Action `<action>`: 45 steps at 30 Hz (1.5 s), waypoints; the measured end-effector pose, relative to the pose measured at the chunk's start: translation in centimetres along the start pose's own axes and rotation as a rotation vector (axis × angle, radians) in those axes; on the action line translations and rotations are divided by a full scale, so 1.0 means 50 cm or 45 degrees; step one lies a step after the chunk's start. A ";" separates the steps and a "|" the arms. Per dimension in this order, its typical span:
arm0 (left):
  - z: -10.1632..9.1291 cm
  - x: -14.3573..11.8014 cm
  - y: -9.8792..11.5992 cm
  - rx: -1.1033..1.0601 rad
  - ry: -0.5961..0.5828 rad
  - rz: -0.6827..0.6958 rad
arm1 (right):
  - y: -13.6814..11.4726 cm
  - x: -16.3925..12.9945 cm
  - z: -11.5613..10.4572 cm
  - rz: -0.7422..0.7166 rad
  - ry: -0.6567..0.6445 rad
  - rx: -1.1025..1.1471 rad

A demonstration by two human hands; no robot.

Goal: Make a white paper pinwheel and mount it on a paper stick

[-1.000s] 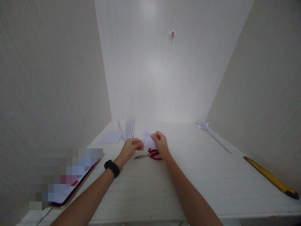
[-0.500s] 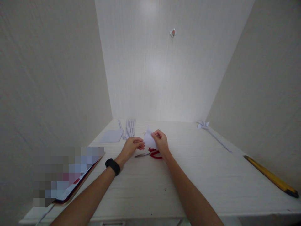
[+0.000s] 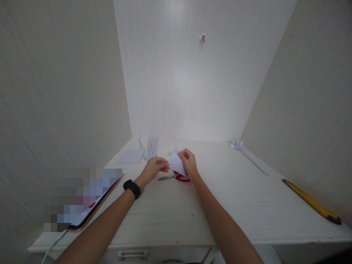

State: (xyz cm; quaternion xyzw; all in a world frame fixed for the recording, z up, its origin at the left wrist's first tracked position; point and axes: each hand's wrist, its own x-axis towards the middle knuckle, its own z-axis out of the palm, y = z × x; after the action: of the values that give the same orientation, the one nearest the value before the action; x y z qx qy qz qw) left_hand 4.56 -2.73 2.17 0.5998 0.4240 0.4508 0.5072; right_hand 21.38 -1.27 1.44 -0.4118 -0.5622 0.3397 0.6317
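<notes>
A small piece of white paper (image 3: 176, 163) is held up between my two hands, over the middle of the white desk. My right hand (image 3: 189, 161) pinches its upper right part between thumb and fingers. At its left edge, my left hand (image 3: 156, 167) has its thumb and fingertips closed on the paper. Just beneath lie red-handled scissors (image 3: 181, 178), blades pointing left, their handles partly covered by the paper and my right hand. A black band circles my left wrist.
Several thin rolled paper sticks (image 3: 153, 147) and a flat paper sheet (image 3: 130, 156) lie at the back left. A paper pinwheel-like shape on a stick (image 3: 254, 162) rests by the right wall, near a yellow-and-black cutter (image 3: 310, 201). A partly blurred device (image 3: 85, 216) stands front left, with a cable.
The paper has turned slightly and shows more of its flat face, its lower corner now reaching over the scissor handles. Both hands keep hold. The view has shifted slightly.
</notes>
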 end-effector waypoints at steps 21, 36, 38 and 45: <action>0.002 0.001 -0.005 0.066 -0.026 0.021 | -0.016 -0.002 -0.002 -0.050 0.009 -0.074; 0.009 -0.006 0.004 0.071 -0.099 0.007 | -0.023 -0.006 -0.005 -0.119 0.108 -0.157; 0.007 -0.004 -0.003 0.073 -0.099 0.017 | -0.028 -0.008 -0.005 -0.135 0.108 -0.214; 0.007 -0.004 -0.006 0.085 -0.090 0.016 | -0.031 -0.008 -0.005 -0.149 0.116 -0.264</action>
State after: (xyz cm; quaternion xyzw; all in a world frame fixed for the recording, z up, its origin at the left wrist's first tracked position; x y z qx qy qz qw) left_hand 4.84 -2.96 1.83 0.6345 0.4167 0.4183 0.4987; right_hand 21.53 -2.34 2.66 -0.4564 -0.5879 0.2234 0.6294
